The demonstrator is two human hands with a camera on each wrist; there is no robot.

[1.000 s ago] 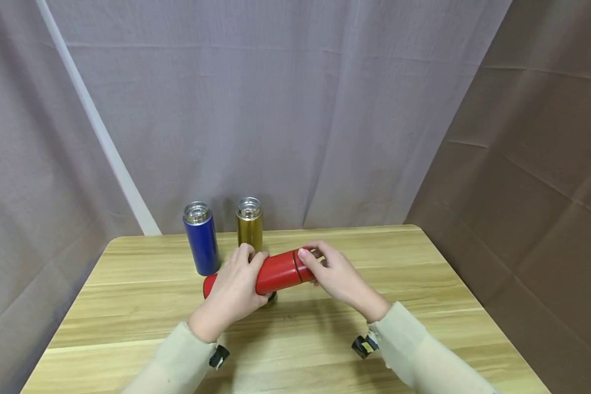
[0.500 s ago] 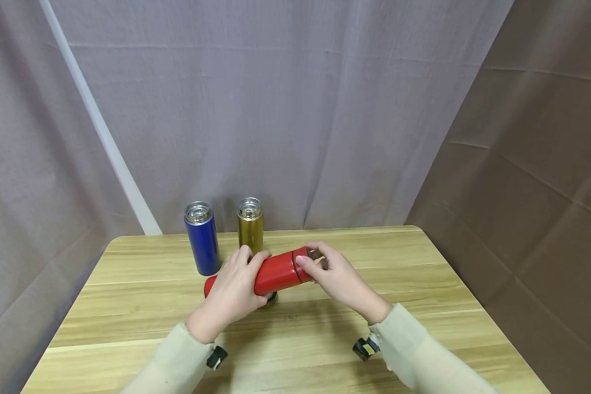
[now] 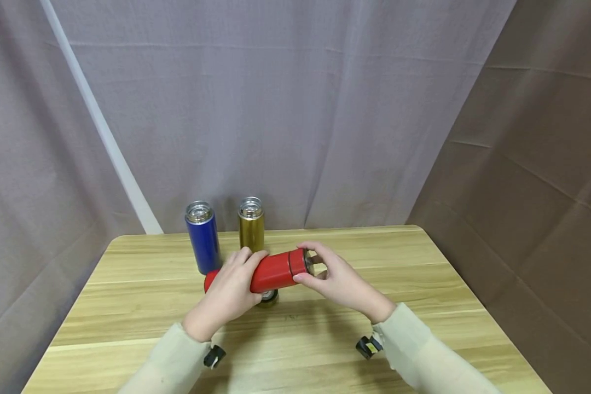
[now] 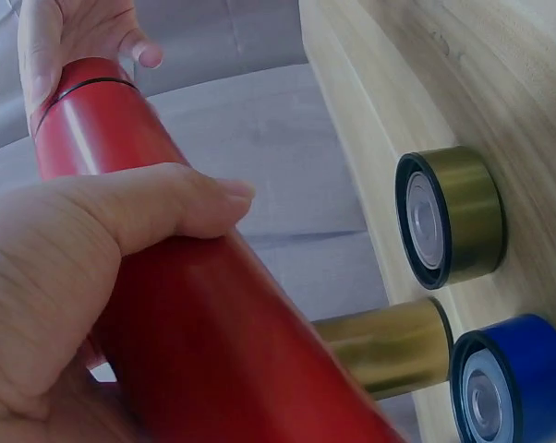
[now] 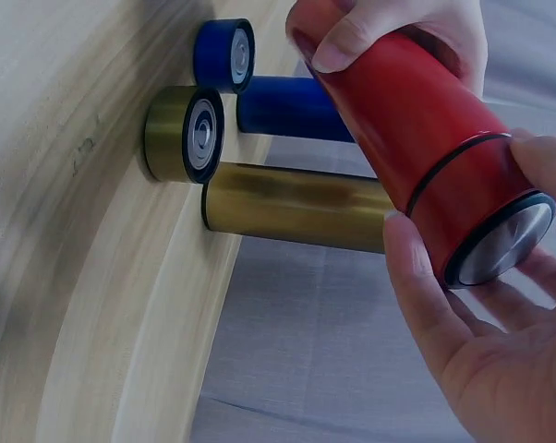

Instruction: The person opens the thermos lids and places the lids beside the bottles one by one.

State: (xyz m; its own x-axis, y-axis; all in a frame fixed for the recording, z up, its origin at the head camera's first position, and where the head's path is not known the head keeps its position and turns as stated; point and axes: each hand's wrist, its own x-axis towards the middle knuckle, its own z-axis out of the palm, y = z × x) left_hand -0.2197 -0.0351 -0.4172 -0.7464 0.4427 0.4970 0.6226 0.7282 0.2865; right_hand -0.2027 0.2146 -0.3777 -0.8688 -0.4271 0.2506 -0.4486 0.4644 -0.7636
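Observation:
A red thermos bottle (image 3: 271, 275) is held above the table, lying nearly level with its capped end to the right and slightly raised. My left hand (image 3: 228, 291) grips its body from above, thumb wrapped over it in the left wrist view. At the other end my right hand (image 3: 342, 280) holds the red cap (image 5: 467, 208) between thumb and fingers. The cap's shiny metal top (image 5: 504, 242) faces the right palm. A dark line marks where cap meets body. Part of the body is hidden beneath the left hand.
A blue bottle (image 3: 203, 243) and a gold bottle (image 3: 251, 232) stand uncapped behind the hands. Their loose caps, one gold (image 4: 477, 217) and one blue (image 4: 541, 365), sit on the wooden table (image 3: 295, 350). Grey curtains (image 3: 226, 109) hang behind.
The red thermos bottle has shifted slightly left. My right fingers have turned around the cap, the thumb now lower, and the cap's metal top shows more.

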